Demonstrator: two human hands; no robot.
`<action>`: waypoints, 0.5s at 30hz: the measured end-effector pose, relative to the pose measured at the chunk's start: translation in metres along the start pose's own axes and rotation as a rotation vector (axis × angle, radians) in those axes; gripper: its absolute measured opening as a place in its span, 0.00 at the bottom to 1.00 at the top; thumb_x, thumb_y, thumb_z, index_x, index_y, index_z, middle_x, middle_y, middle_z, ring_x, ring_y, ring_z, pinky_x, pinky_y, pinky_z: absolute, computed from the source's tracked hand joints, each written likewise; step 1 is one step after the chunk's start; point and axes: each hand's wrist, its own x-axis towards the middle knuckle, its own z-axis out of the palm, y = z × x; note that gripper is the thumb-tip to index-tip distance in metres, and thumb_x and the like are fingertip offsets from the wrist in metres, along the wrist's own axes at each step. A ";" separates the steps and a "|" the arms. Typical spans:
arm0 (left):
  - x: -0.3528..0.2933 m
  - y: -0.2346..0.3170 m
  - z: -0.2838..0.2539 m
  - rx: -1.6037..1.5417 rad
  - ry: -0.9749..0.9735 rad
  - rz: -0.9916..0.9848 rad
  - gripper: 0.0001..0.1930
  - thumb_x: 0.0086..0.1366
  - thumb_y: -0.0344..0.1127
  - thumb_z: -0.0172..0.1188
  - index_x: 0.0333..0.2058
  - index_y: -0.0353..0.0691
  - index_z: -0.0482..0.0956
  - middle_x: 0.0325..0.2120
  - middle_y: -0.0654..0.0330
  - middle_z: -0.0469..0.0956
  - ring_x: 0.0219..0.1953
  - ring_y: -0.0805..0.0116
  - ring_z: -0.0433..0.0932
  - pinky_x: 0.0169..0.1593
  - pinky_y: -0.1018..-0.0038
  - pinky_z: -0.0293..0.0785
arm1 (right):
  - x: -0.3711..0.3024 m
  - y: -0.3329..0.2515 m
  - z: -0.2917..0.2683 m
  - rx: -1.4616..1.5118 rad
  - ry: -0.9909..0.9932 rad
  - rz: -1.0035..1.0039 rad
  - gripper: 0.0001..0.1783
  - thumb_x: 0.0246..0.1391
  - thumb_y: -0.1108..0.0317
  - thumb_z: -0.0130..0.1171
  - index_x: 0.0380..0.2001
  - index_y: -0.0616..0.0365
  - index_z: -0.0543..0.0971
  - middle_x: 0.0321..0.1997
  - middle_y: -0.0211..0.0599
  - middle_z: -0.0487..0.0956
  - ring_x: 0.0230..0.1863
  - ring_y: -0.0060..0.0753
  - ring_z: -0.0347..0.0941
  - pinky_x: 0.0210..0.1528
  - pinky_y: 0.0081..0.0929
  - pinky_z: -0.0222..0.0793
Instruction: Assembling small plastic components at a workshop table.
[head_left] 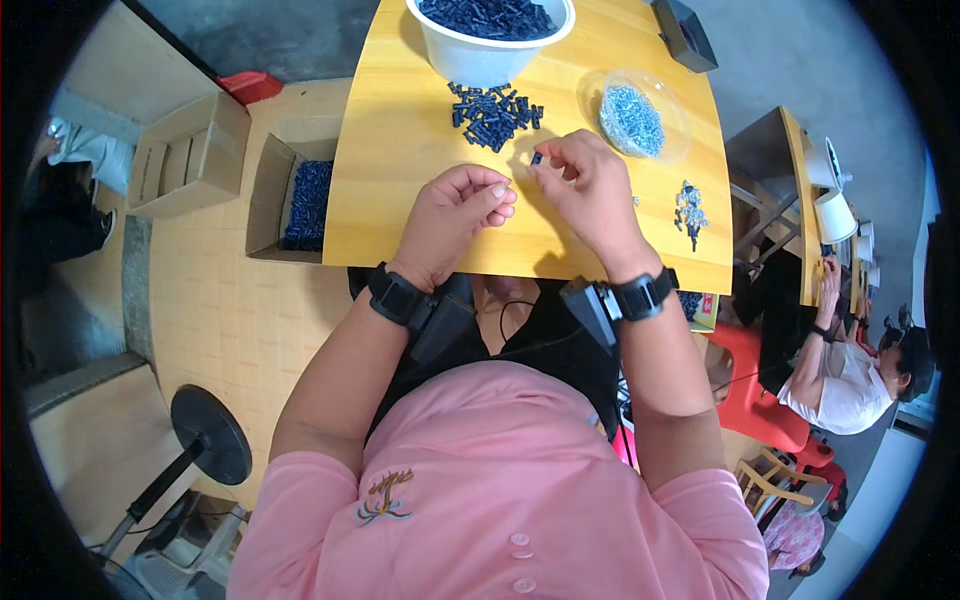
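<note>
My right hand (592, 190) pinches a small dark blue plastic piece (537, 158) between thumb and fingertips above the wooden table (390, 130). Close by on the left, my left hand (455, 215) has its thumb pressed against curled fingers; whatever they may hold is too small or hidden. Just beyond both hands lies a loose pile of dark blue plastic pieces (495, 117). A white tub (478, 62) full of similar pieces stands behind that pile. To the right of my right hand, small clear bluish parts (632, 118) fill a transparent dish (680, 128).
Near the table's right edge is a small heap of clear and dark parts (690, 212). A dark tray (684, 35) sits at the far right corner. Left of the table, a cardboard box (265, 200) holds blue pieces. A person in white (845, 385) works at another table on the right.
</note>
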 end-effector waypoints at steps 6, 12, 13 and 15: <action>-0.010 0.016 0.023 0.054 -0.040 -0.134 0.11 0.64 0.32 0.56 0.42 0.33 0.74 0.33 0.61 0.77 0.33 0.77 0.75 0.39 0.82 0.72 | -0.039 -0.015 -0.007 0.114 0.018 -0.083 0.10 0.43 0.75 0.61 0.33 0.64 0.78 0.30 0.46 0.75 0.33 0.46 0.72 0.36 0.33 0.69; -0.018 0.009 0.032 0.044 -0.069 -0.136 0.11 0.63 0.33 0.57 0.42 0.34 0.75 0.32 0.62 0.78 0.32 0.78 0.76 0.37 0.84 0.74 | -0.053 -0.017 -0.009 0.134 0.045 -0.139 0.10 0.44 0.76 0.60 0.34 0.64 0.77 0.29 0.44 0.74 0.33 0.45 0.72 0.35 0.32 0.69; -0.019 0.009 0.031 -0.003 -0.068 -0.170 0.11 0.63 0.33 0.57 0.42 0.34 0.75 0.31 0.62 0.78 0.31 0.78 0.76 0.36 0.84 0.74 | -0.056 -0.018 -0.010 0.137 0.049 -0.155 0.10 0.44 0.76 0.60 0.34 0.64 0.77 0.29 0.43 0.74 0.32 0.43 0.72 0.34 0.31 0.69; -0.021 0.010 0.032 -0.026 -0.080 -0.186 0.10 0.63 0.32 0.57 0.41 0.34 0.76 0.31 0.62 0.78 0.31 0.79 0.76 0.36 0.85 0.74 | -0.059 -0.022 -0.013 0.180 0.032 -0.114 0.11 0.44 0.77 0.60 0.35 0.64 0.77 0.29 0.43 0.74 0.30 0.42 0.72 0.33 0.29 0.68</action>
